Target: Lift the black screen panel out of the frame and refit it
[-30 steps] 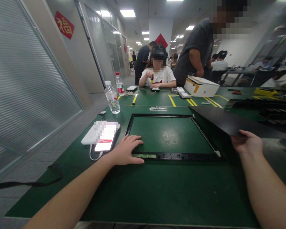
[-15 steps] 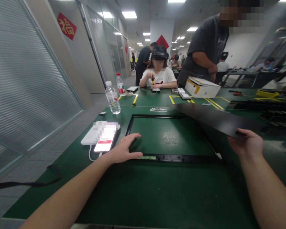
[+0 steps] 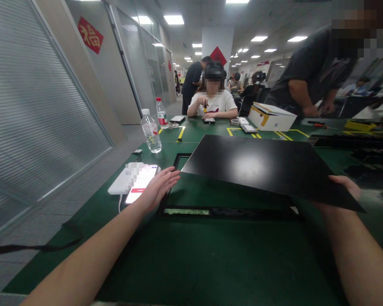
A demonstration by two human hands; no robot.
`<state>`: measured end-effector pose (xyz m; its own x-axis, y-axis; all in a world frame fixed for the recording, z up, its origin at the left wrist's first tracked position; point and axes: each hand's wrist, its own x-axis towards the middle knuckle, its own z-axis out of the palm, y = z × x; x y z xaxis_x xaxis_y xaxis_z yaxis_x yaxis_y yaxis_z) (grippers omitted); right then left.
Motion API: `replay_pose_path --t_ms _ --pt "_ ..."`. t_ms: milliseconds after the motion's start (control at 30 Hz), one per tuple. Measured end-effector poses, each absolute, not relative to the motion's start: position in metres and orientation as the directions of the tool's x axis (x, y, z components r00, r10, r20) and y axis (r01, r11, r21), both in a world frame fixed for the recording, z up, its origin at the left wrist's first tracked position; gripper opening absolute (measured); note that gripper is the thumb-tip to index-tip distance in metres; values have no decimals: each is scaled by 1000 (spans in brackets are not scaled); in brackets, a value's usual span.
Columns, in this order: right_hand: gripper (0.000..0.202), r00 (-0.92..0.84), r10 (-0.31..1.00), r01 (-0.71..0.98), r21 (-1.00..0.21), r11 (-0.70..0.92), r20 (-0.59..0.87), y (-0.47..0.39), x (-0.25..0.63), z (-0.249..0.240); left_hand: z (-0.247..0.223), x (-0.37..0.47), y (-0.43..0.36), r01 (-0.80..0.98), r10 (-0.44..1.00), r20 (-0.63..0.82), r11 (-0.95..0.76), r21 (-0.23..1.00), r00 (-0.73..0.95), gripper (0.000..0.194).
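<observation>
My right hand (image 3: 343, 195) grips the right edge of a thin, flat black panel (image 3: 261, 165), thumb on top and fingers underneath. The panel hangs tilted above a black rectangular frame (image 3: 249, 213) that lies on the green table, hiding much of its far and right sides. A green circuit strip (image 3: 187, 211) shows in the frame's near bar. My left hand (image 3: 161, 187) is open with its fingers stretched out, close to the panel's left corner and over the frame's left side. Whether its fingertips touch the panel I cannot tell.
A lit phone (image 3: 142, 185) and a white power bank (image 3: 123, 180) with a cable lie left of the frame. Two water bottles (image 3: 151, 134) stand behind them. Across the table (image 3: 210, 263) a person (image 3: 212, 100) works, near a white box (image 3: 272, 117). Dark parts (image 3: 370, 155) are stacked at right.
The black panel has swung leftward over the frame, its broad face now showing. My left hand has lifted off the frame's near left corner. The standing person at right has moved rightward and bent down.
</observation>
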<state>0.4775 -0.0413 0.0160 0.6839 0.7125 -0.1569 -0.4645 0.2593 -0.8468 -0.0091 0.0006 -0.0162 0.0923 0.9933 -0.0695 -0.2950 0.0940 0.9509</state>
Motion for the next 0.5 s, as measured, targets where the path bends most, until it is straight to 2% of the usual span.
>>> replay_pose_path --t_ms 133,300,433,500 --pt "23 683 720 -429 -867 255 -127 -42 484 10 -5 -10 -2 -435 970 -133 211 876 202 39" --pt "28 632 739 -524 -832 185 -234 -39 486 10 1 -13 -3 -503 959 -128 244 829 254 50" --pt "34 570 751 -572 -817 72 -333 -36 486 8 1 -13 -5 -442 949 -120 245 863 292 59" --pt "33 540 787 -510 -860 25 -297 -35 487 4 2 -13 -7 -377 945 -103 222 899 312 63"
